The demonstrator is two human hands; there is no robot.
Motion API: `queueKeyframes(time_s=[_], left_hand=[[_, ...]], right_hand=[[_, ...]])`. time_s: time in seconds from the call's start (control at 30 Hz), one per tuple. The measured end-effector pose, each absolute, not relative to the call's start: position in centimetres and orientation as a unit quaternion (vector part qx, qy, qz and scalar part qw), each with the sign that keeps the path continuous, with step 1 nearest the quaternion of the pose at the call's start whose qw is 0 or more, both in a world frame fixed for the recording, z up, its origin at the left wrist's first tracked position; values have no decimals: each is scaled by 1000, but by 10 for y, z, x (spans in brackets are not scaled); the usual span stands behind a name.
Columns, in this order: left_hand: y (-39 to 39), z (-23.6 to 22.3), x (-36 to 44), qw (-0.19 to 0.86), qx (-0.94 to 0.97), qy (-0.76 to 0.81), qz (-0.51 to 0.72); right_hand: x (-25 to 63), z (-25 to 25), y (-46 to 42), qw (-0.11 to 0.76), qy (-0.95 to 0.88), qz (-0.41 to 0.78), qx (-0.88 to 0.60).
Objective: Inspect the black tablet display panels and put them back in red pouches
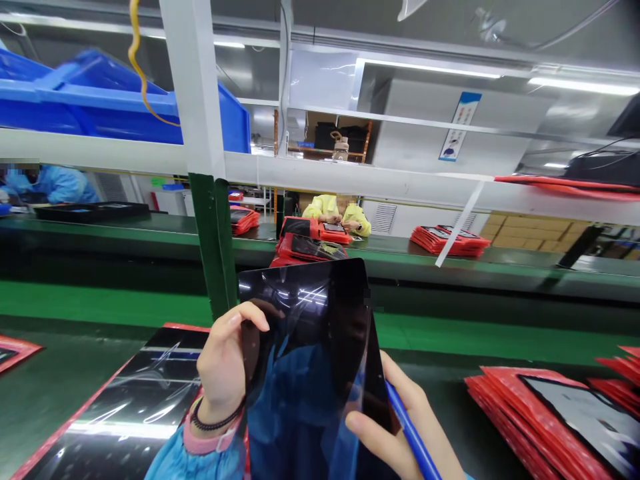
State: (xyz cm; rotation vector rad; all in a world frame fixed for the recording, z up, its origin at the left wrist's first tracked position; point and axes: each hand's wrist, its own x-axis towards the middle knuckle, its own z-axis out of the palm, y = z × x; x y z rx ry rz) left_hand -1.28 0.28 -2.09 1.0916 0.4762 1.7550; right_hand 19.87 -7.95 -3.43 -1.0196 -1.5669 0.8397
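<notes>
Head view finds me partway along, I judge: right of the post [214, 247], my left hand [225, 363] and right hand [387, 447] clamp a black panel [300, 360] by its edges, the right also gripping a blue pen [411, 430], the panel raised, film apparently on it.

hands 2 (left hand [225, 363], right hand [405, 427]) | held panel [305, 360] at least 1 | lying panel [135, 400] 1 | blue stick [413, 433] 1 | pink band [207, 440] 1 | other people [63, 185] 2 | yellow cord [135, 50] 1 | bottle [341, 149] 1 | wall sign [461, 127] 1 | red packet stacks [520, 400] at least 4, packets overlap too much to count
</notes>
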Motion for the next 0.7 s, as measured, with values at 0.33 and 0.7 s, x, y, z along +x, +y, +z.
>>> queueKeyframes(time_s=[0.33,0.7], left_hand=[[4,-22,-9,438,494,193,726],[13,-37,-13,205,584,215,755]], right_hand=[[190,-46,-80,516,-743,2,-427],[197,-41,-82,497,-785,-8,-368]])
